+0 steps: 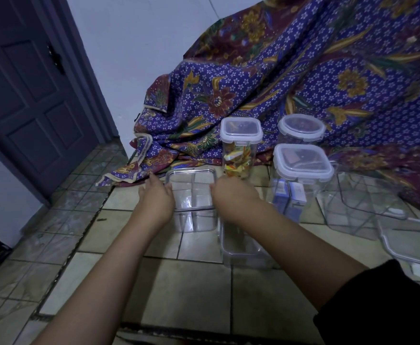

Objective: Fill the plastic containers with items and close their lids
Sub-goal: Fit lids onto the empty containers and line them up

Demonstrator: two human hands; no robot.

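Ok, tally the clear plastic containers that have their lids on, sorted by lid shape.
Square-lidded clear plastic containers: 2
Round-lidded clear plastic container: 1
Total: 3

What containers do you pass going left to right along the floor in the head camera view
Empty lidless container held between the left hand and right hand → tall lidded container of colourful pieces → square lidded container with blue boxes → empty clear container → loose lid.
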